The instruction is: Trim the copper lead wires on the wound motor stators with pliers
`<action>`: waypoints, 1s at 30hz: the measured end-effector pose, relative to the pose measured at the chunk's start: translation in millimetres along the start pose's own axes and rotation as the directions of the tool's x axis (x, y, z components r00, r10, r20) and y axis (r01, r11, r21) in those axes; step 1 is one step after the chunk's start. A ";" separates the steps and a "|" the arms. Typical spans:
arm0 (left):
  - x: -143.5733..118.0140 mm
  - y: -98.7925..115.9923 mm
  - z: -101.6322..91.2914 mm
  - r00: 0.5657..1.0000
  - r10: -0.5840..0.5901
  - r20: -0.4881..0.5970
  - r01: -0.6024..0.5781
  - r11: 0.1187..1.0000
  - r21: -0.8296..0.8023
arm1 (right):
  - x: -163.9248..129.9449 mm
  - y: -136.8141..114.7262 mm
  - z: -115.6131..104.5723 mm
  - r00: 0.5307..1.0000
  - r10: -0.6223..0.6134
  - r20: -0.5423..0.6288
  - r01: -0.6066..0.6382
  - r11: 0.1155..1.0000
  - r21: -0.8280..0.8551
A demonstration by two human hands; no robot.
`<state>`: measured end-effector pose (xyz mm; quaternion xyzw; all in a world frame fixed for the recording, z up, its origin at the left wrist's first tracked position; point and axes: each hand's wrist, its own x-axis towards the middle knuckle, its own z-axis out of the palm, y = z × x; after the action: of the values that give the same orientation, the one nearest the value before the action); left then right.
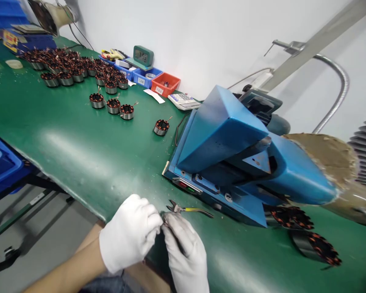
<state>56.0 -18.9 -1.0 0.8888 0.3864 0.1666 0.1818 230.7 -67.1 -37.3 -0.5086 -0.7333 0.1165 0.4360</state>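
Here, two gloved hands meet over a small part at the near edge of the green table [64,138].

The left hand [129,232] (white glove, bare forearm) is curled closed, its fingertips pressed against those of the right hand [184,252]; both pinch a small dark part [165,221] between them, too hidden to identify. Just beyond the fingertips, small cutters [186,209] with yellow handles lie on the table, untouched. A blue machine [232,154] stands near, to the right of the hands, with two wound stators [305,234] lying beside its front end. One lone stator [161,127] sits mid-table; three more [112,106] stand in a row behind it, and a large cluster [67,67] is farther back. Along the wall: blue and red bins [154,79], a calculator [183,101], a small clock [143,55].
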 end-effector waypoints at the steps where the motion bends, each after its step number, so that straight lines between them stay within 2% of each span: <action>1: 0.0 -0.6 0.0 1.000 0.006 0.008 -0.005 1.000 -0.009 | 4.3 0.1 -2.0 0.999 -0.036 0.022 0.037 0.999 -0.036; 4: -0.1 -2.4 -0.7 0.999 0.023 0.047 -0.022 0.999 -0.025 | 14.8 -5.2 -4.8 0.995 -0.071 0.074 0.077 0.993 -0.091; 5: -0.3 -2.8 -1.2 0.998 0.033 0.062 -0.031 0.999 -0.024 | 17.2 -8.6 -4.4 0.996 -0.013 0.083 0.020 0.996 -0.088; 6: -0.6 -3.1 -1.9 0.996 0.043 0.072 -0.042 0.999 -0.019 | 19.5 -12.4 -3.5 0.988 0.112 0.105 -0.108 0.993 -0.049; 7: -0.8 -3.2 -2.8 0.995 0.057 0.080 -0.056 0.998 -0.015 | 21.7 -16.3 -2.3 0.946 0.287 0.152 -0.296 0.954 0.040; 8: -1.0 -3.1 -3.8 0.994 0.071 0.082 -0.070 0.997 -0.012 | 24.0 -19.9 -1.3 0.845 0.475 0.247 -0.520 0.838 0.168; 9: -1.1 -2.9 -4.9 0.993 0.083 0.082 -0.082 0.997 -0.013 | 26.5 -22.9 -0.9 0.684 0.615 0.392 -0.727 0.621 0.294; 10: -1.0 -2.8 -5.8 0.992 0.093 0.080 -0.092 0.996 -0.014 | 29.2 -24.9 -1.4 0.507 0.659 0.555 -0.860 0.351 0.370; 11: -0.8 -2.6 -6.4 0.992 0.100 0.079 -0.100 0.995 -0.014 | 31.8 -26.0 -3.1 0.372 0.627 0.685 -0.913 0.115 0.391; 12: -0.5 -2.7 -6.8 0.991 0.106 0.076 -0.105 0.994 -0.013 | 34.2 -26.0 -5.8 0.295 0.570 0.767 -0.929 -0.018 0.370; 13: 0.0 -2.8 -6.9 0.991 0.108 0.080 -0.108 0.994 -0.011 | 36.1 -25.3 -9.4 0.263 0.537 0.802 -0.945 -0.023 0.325; 14: 0.6 -3.2 -6.7 0.990 0.111 0.088 -0.111 0.994 -0.008 | 37.3 -23.9 -13.5 0.271 0.545 0.793 -0.960 0.088 0.267; 15: 1.1 -3.6 -6.4 0.988 0.113 0.101 -0.113 0.994 -0.008 | 37.7 -22.0 -17.3 0.337 0.577 0.744 -0.937 0.285 0.204; 16: 1.6 -4.1 -5.9 0.987 0.113 0.111 -0.113 0.994 -0.009 | 37.4 -19.9 -20.6 0.460 0.586 0.668 -0.847 0.516 0.131; 17: 1.9 -4.5 -5.5 0.986 0.112 0.120 -0.111 0.994 -0.012 | 36.4 -17.8 -22.9 0.619 0.535 0.575 -0.683 0.729 0.057; 18: 2.1 -4.7 -5.2 0.986 0.111 0.123 -0.110 0.994 -0.015 | 35.1 -16.0 -24.1 0.772 0.419 0.478 -0.470 0.882 -0.013; 19: 2.2 -4.8 -5.1 0.987 0.112 0.119 -0.110 0.994 -0.018 | 33.6 -14.8 -24.0 0.884 0.267 0.384 -0.261 0.963 -0.068; 20: 2.1 -4.7 -5.3 0.987 0.114 0.113 -0.112 0.994 -0.018 | 32.3 -14.4 -22.9 0.941 0.127 0.313 -0.102 0.990 -0.093; 21: 2.0 -4.3 -5.8 0.987 0.115 0.109 -0.114 0.993 -0.015 | 31.4 -15.1 -20.8 0.961 0.063 0.270 -0.043 0.996 -0.079; 22: 2.0 -3.8 -6.6 0.987 0.117 0.112 -0.117 0.993 -0.005 | 31.0 -16.8 -18.1 0.956 0.126 0.265 -0.128 0.992 -0.007; 23: 2.0 -3.2 -7.6 0.985 0.118 0.122 -0.120 0.993 0.006 | 31.1 -19.3 -15.0 0.910 0.280 0.305 -0.323 0.941 0.099; 24: 2.1 -2.6 -8.7 0.984 0.118 0.134 -0.121 0.992 0.017 | 31.7 -22.1 -11.9 0.797 0.450 0.402 -0.558 0.803 0.207; 25: 2.3 -2.0 -9.9 0.982 0.116 0.146 -0.121 0.992 0.028 | 32.6 -24.7 -9.2 0.636 0.562 0.528 -0.756 0.593 0.279; 26: 2.6 -1.5 -10.9 0.981 0.114 0.154 -0.121 0.992 0.037 | 33.6 -26.6 -7.4 0.479 0.597 0.643 -0.875 0.379 0.300; 27: 3.0 -1.2 -11.7 0.981 0.114 0.160 -0.121 0.992 0.040 | 34.6 -27.6 -6.7 0.368 0.583 0.724 -0.930 0.221 0.294; 28: 3.4 -1.1 -12.2 0.979 0.115 0.168 -0.123 0.992 0.036 | 35.5 -27.6 -7.2 0.315 0.551 0.773 -0.947 0.134 0.291; 29: 3.8 -1.2 -12.3 0.978 0.114 0.174 -0.121 0.992 0.028 | 36.1 -26.7 -9.0 0.298 0.529 0.795 -0.953 0.111 0.284; 30: 4.1 -1.5 -12.1 0.978 0.112 0.179 -0.117 0.993 0.017 | 36.3 -25.3 -11.7 0.285 0.536 0.794 -0.958 0.123 0.260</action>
<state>52.4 -12.6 9.6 0.9232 0.3191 0.0917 0.1936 219.5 -51.1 4.1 -0.5453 -0.3131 0.7381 0.2445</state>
